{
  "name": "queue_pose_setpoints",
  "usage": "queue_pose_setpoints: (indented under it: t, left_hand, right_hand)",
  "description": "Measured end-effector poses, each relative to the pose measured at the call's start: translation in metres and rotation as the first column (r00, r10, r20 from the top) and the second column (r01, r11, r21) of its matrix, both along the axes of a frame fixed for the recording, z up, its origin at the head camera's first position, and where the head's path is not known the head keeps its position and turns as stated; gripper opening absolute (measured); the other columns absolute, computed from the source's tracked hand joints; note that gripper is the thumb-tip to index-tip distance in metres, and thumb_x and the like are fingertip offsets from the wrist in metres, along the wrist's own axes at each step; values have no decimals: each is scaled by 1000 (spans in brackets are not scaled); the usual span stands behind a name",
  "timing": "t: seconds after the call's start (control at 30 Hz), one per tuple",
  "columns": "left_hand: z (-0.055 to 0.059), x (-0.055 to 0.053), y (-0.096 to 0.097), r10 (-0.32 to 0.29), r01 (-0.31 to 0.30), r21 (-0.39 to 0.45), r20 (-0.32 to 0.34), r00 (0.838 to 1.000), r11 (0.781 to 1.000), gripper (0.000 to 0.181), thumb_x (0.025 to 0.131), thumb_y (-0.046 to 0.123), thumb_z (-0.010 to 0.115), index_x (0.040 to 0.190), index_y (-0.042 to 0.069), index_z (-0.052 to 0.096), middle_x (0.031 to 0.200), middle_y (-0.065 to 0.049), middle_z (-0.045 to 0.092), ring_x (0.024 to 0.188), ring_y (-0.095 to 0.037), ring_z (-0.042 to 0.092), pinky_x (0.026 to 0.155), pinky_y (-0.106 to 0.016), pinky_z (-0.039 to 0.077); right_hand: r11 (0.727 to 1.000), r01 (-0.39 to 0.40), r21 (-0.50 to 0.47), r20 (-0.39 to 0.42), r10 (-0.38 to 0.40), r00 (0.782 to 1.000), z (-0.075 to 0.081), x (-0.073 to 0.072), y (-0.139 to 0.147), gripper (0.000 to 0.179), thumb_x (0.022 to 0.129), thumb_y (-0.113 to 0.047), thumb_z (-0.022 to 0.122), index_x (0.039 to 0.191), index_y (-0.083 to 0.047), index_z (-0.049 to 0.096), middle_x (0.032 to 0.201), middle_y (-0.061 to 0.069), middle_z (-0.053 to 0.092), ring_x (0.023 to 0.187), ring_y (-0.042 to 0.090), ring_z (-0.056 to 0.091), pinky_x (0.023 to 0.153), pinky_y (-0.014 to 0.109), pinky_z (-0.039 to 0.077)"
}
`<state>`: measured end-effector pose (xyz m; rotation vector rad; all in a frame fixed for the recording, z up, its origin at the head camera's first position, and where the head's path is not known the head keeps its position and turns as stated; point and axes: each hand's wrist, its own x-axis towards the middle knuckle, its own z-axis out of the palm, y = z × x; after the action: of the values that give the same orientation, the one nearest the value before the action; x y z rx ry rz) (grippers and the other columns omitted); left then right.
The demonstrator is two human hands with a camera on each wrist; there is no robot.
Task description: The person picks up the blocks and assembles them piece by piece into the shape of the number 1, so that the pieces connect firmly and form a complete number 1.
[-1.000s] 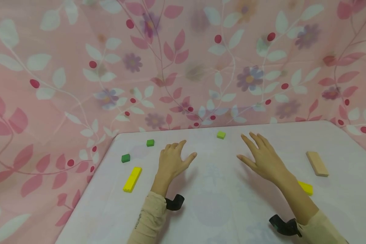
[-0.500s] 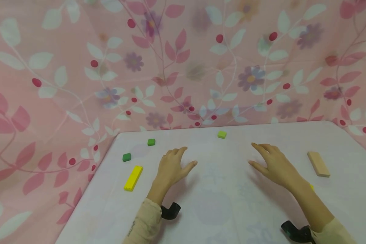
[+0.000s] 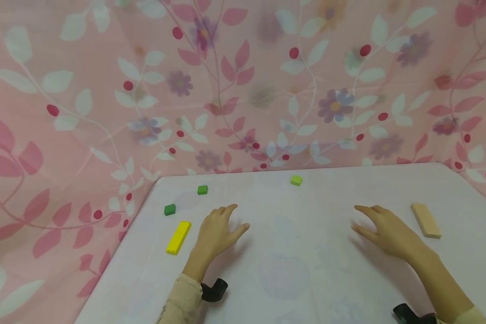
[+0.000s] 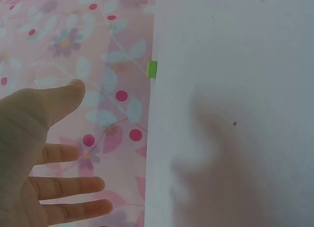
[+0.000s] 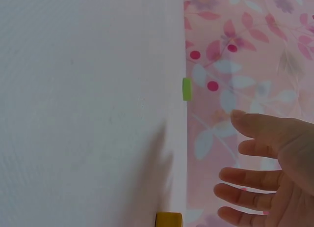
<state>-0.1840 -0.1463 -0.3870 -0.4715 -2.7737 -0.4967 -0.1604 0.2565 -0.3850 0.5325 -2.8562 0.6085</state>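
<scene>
Empty and with fingers spread, my left hand (image 3: 215,233) hovers above the white table, just right of a long yellow block (image 3: 179,237). On the other side, my right hand (image 3: 390,231) hangs in the air with fingers extended and nothing in its grasp. Beside it, to the right, lies a plain wooden block (image 3: 426,220). The second yellow block is hidden behind the right hand and forearm in the head view; a yellowish block (image 5: 169,220) shows at the bottom of the right wrist view.
Two small green blocks, one farther back (image 3: 202,190) and one nearer (image 3: 170,209), lie at the table's left. A lime-green block (image 3: 296,180) sits near the back edge of the white table (image 3: 283,270). A pink floral curtain (image 3: 243,103) hangs behind.
My right hand has moved right and nearer, its arm covering the yellow block that showed before. The left hand has drifted left and slightly nearer. The blocks have stayed in place.
</scene>
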Motion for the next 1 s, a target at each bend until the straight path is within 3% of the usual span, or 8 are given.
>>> queue_pose_setpoints:
  t: [0.23, 0.53, 0.7, 1.0]
  left_hand:
    - [-4, 2, -14, 36, -36, -6, 18, 999, 999, 62, 82, 50, 65, 127, 8, 56, 121, -16, 60, 107, -34, 57, 90, -49, 46]
    - [-8, 4, -33, 103, -103, -12, 50, 993, 995, 62, 81, 47, 68, 128, 9, 55, 123, -16, 58, 112, -34, 53, 92, -49, 45]
    - [-10, 3, -43, 125, -125, -10, 22, 992, 992, 61, 80, 44, 70, 126, 8, 57, 119, -18, 60, 110, -36, 54, 89, -49, 46]
    - [-17, 2, -62, 137, -137, 1, -17, 990, 991, 59, 79, 42, 71, 124, 6, 57, 115, -21, 61, 109, -38, 54, 88, -50, 45]
  right_hand:
    - [999, 47, 16, 64, -48, 997, -5, 4, 16, 54, 90, -35, 62, 128, 3, 51, 116, 31, 54, 99, 44, 57, 78, 57, 45]
    - [997, 69, 33, 115, -72, 991, -12, 8, 39, 56, 87, -33, 66, 124, 7, 53, 100, 27, 60, 83, 35, 62, 65, 46, 50]
    - [994, 101, 47, 160, -108, 981, -13, 12, 50, 56, 88, -34, 65, 124, 7, 52, 98, 25, 61, 83, 34, 62, 64, 45, 50]
    - [994, 90, 69, 153, -100, 983, -17, 14, 61, 49, 86, -26, 67, 118, 8, 55, 90, 19, 63, 77, 29, 62, 64, 44, 50]
